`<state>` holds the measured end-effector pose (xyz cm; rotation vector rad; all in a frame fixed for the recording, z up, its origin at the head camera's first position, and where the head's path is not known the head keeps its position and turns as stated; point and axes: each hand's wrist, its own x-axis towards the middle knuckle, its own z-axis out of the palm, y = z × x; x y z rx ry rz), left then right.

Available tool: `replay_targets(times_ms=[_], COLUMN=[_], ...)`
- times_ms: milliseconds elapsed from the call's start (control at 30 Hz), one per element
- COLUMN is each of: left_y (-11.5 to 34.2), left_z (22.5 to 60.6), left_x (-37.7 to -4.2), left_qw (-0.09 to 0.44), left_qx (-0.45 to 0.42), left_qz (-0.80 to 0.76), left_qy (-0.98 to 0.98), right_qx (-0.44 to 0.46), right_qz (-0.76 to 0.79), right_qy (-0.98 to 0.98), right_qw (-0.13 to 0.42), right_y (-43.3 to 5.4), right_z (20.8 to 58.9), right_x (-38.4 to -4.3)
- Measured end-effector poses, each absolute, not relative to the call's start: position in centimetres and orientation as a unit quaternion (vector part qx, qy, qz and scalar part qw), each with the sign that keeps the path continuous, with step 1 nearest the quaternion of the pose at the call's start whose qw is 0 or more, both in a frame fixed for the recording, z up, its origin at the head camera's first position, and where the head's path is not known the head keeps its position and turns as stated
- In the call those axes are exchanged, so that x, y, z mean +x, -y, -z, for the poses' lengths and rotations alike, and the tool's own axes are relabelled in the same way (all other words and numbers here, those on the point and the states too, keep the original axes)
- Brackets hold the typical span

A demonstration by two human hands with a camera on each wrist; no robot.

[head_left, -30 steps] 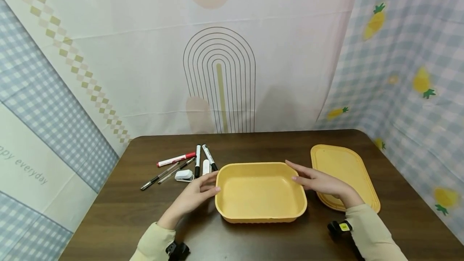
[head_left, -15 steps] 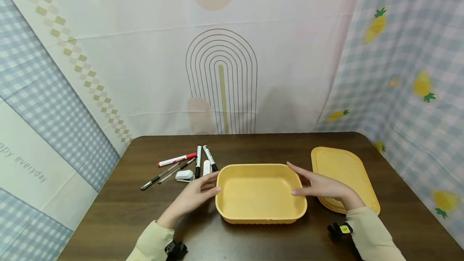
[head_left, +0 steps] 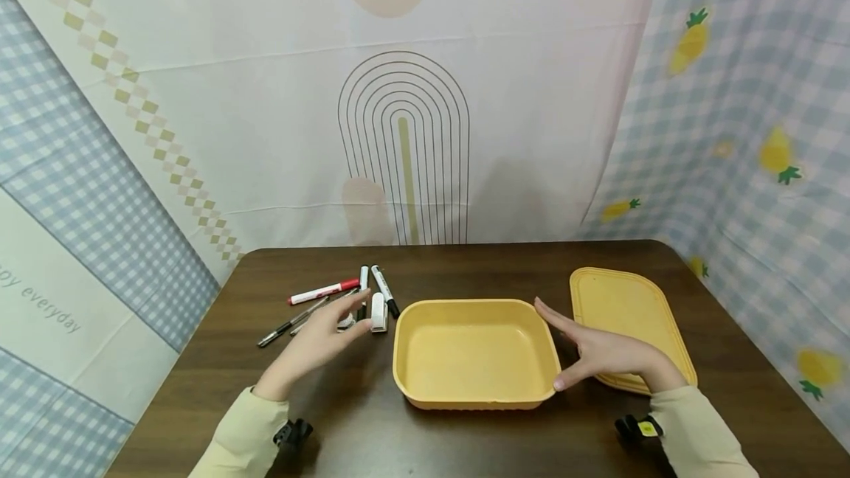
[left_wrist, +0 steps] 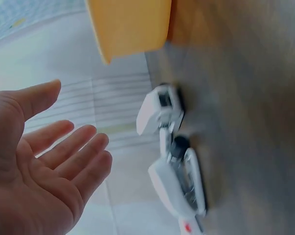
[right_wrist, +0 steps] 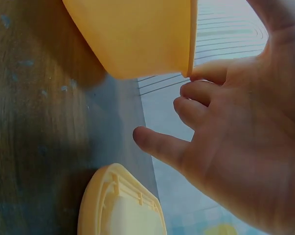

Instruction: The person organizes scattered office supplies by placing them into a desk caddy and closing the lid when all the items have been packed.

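An empty yellow plastic box (head_left: 477,352) with rounded corners sits on the table between the two hands. To its left, my left hand (head_left: 317,345) hovers with fingers spread and nothing in them, over two small white staplers (left_wrist: 174,183) and some pens. The palm and relaxed fingers show in the left wrist view. My right hand (head_left: 607,352) is at the box's right side, thumb and forefinger stretched apart, fingertips right at the rim. Several markers lie beyond the left hand, among them a red-capped marker (head_left: 323,291) and a black-and-white marker (head_left: 385,291).
A yellow lid (head_left: 631,308) lies flat at the right, partly behind the right hand. A clear-barrelled pen (head_left: 279,332) lies at the left of the pile. The dark wooden table (head_left: 478,448) ends at a patterned cloth (head_left: 524,131) hung behind it.
My left hand has left the box's left rim and moved left over the stationery. My right hand's thumb has come out from inside the box to its outer edge. The box stays in place.
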<state>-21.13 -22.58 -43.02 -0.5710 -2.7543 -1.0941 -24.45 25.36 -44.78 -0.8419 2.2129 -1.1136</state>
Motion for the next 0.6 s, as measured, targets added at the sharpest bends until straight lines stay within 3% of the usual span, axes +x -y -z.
replay_targets(times_ms=[400,600], left_y=[25.5,26.8], left_z=[42.2,43.0], left_x=[-22.8,-23.3], left_qw=[0.064,0.037], left_qx=[-0.199,-0.164], left_qz=[0.386,0.408], left_qy=[0.899,0.897], right_qx=[-0.314,-0.315], right_qz=[0.379,0.372], right_qy=[-0.825,-0.829], right_qw=[0.278,0.275], right_y=[-25.0,-25.2], right_z=[44.0,44.2], right_x=[-24.3,-24.2])
